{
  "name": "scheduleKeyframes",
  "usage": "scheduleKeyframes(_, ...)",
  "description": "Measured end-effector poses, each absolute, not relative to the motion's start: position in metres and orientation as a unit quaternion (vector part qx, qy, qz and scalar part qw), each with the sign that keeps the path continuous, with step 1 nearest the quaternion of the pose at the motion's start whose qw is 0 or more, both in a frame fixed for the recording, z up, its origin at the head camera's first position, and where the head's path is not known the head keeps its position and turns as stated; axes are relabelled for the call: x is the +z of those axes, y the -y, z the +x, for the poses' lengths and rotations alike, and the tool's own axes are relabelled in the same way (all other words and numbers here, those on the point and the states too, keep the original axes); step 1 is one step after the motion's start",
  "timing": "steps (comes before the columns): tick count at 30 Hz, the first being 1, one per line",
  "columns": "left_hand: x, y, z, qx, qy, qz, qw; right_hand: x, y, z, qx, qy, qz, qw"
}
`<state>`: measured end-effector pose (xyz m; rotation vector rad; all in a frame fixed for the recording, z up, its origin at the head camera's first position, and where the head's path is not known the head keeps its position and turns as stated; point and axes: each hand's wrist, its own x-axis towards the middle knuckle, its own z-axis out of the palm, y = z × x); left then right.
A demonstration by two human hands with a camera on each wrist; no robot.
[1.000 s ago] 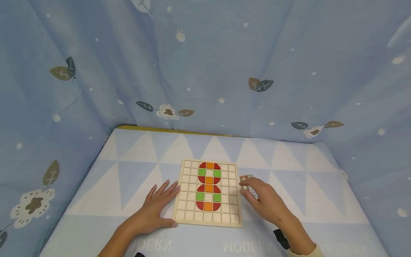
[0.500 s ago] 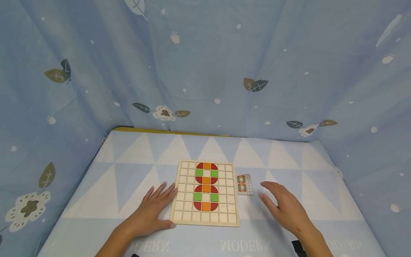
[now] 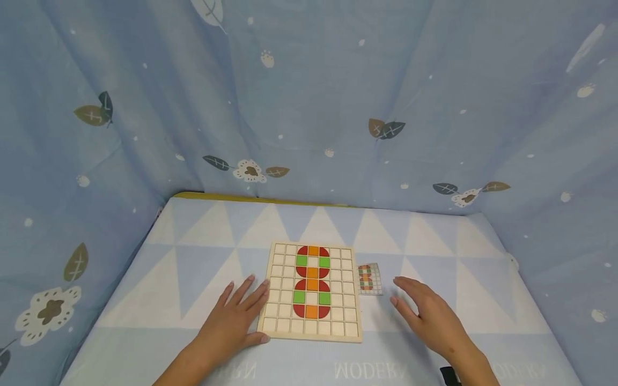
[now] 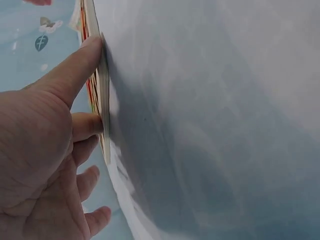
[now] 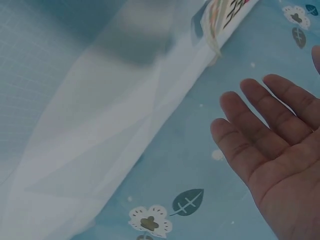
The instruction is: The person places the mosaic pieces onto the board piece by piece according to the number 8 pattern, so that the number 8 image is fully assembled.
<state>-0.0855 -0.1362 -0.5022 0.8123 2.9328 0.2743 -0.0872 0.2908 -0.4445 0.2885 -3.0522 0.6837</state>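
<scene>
A square wooden grid board (image 3: 285,335) lies flat in the middle of the table. Red quarter-round, orange and green tiles in its cells form a figure-eight shape, with pale cells all around. My left hand (image 3: 234,316) rests at the board's left edge, fingers spread, thumb at the near left corner; in the left wrist view the thumb and a finger touch the board's side. A small pattern card (image 3: 370,279) showing the same figure lies against the board's right side. To the right of the card my right hand (image 3: 432,319) hovers with relaxed fingers, holding nothing.
The table (image 3: 193,268) wears a blue and white triangle-print cover. A blue leaf-and-flower curtain (image 3: 309,96) hangs behind it and along both sides. A yellow strip (image 3: 232,198) shows at the table's far edge. A black strap (image 3: 450,376) is at the right wrist.
My right hand has let go of the pattern card beside the board and drawn back to the right. The card now lies flat and straighter. My left hand stays at the board's edge.
</scene>
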Motion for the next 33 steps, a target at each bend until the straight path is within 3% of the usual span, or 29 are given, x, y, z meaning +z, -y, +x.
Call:
scheduleKeyframes(17,-0.502,0.128,-0.078,0.011,-0.967,0.253,0.026,-0.450,-0.291,-0.084,0.223,0.972,0.066,-0.027)
scheduleKeyframes(28,-0.508,0.139,-0.081,0.091,-0.962,0.254,0.049,-0.447,-0.295,-0.085,0.218,0.973,0.073,-0.022)
scheduleKeyframes(33,-0.495,0.152,-0.079,0.169,-0.958,0.225,0.055,-0.440,-0.298,-0.081,0.197,0.978,0.075,-0.002)
